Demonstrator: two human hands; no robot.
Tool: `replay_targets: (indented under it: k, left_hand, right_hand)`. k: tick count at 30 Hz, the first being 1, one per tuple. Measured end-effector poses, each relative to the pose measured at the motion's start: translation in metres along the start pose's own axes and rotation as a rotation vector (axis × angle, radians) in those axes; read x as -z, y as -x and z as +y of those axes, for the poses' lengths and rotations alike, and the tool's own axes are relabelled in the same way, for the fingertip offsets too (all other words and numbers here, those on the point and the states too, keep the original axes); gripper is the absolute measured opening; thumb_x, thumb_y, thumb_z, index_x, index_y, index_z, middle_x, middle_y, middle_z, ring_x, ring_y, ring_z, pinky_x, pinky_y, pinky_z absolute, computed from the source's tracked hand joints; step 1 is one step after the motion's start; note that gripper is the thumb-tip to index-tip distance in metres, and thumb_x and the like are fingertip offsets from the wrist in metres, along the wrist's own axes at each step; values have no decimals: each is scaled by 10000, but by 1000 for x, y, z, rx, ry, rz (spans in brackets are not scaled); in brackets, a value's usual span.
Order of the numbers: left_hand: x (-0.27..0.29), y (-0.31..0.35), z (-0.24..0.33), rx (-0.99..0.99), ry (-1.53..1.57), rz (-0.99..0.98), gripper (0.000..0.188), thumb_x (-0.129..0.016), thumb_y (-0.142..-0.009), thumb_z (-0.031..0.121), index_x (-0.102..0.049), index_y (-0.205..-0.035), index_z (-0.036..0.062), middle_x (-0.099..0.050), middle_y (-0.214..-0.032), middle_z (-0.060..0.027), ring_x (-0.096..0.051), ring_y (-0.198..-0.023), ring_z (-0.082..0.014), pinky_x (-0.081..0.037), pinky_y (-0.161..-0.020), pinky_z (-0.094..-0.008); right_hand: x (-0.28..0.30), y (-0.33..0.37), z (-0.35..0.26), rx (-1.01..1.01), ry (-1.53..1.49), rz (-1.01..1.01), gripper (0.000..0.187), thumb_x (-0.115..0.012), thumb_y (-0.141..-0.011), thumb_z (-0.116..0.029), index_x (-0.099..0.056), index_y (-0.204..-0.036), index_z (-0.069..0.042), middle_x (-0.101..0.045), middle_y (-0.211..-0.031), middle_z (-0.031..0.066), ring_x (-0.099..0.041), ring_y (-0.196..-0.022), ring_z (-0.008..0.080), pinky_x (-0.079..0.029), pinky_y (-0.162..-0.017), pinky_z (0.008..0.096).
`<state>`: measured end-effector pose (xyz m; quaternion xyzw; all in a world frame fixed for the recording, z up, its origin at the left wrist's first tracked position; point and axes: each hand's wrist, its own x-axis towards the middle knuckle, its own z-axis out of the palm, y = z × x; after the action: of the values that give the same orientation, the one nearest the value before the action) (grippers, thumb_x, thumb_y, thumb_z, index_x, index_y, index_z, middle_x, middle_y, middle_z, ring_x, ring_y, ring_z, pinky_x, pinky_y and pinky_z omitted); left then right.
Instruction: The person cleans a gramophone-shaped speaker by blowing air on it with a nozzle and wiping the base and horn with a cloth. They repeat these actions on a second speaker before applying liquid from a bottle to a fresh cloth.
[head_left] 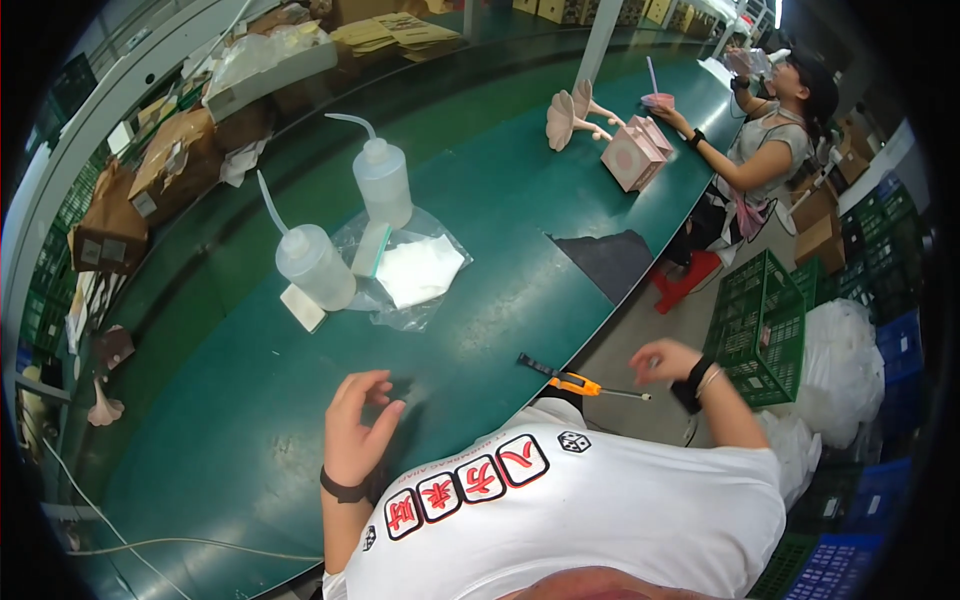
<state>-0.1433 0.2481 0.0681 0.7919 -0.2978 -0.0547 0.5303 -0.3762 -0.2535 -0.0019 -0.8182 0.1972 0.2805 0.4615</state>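
My left hand (361, 425) hovers over the near edge of the green table, fingers loosely bent and thumb apart, with nothing in it. Off the table's right edge, my right hand (668, 362) is raised with its fingers loosely apart, and no object shows in it. An orange and black screwdriver (574, 382) lies across the table edge between my hands. Its metal shaft sticks out over the edge, its tip just below my right fingers. A dark cloth mat (608, 262) lies farther along that edge.
Two squeeze bottles (315, 266) (383, 182), a white cloth (420, 272) on clear plastic and small blocks (303, 307) stand ahead. Pink horn-shaped parts (570, 118) and a pink box (637, 153) are farther off, near a seated co-worker (760, 150). Green crates (757, 325) are right.
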Motion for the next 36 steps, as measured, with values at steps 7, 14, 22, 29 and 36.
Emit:
replay_targets:
  k: [7, 14, 22, 29, 36]
  left_hand:
    - [-12, -3, 8, -9, 17, -75, 350, -703, -778, -25, -624, -1118, -5, -627, -971, -92, -622, -807, -161, -505, -752, -278]
    - [-12, 6, -3, -18, 5, -56, 325, -704, -792, -17, -625, -1107, -7, -626, -961, -90, -621, -811, -159, -507, -752, -274]
    - [-4, 4, -6, -25, 183, 115, 332, -697, -864, 13, -614, -1185, 37, -624, -988, -51, -611, -898, -136, -510, -802, -264]
    - [41, -19, 27, 107, 1035, 652, 330, -680, -904, 91, -580, -1219, 86, -621, -973, -6, -591, -932, -115, -485, -832, -269]
    - [198, -71, -86, 280, 1335, 1197, 161, -638, -931, 208, -542, -1014, 110, -525, -888, 7, -525, -787, -114, -465, -689, -256]
  right_hand:
    - [-129, -22, -36, 248, -483, 101, 707, -794, -823, -115, -454, -1435, -17, -617, -1186, 52, -564, -1104, 142, -441, -996, 308]
    - [-156, -39, -60, 299, -669, 226, 534, -749, -892, -201, -537, -1349, -23, -652, -1159, 62, -607, -1059, 151, -497, -914, 302]
    - [-124, -23, -39, 447, -833, 910, 235, -619, -979, -191, -626, -1174, -61, -662, -1011, 7, -583, -824, 68, -481, -679, 231]
    - [-26, 44, -128, 678, -1088, 902, 525, -542, -1013, -403, -513, -1366, -16, -588, -990, 23, -544, -791, 91, -466, -615, 213]
    - [-2, 42, -150, 838, -777, 283, 529, -664, -939, -426, -554, -1186, 29, -563, -1290, 196, -520, -695, 62, -388, -482, 143]
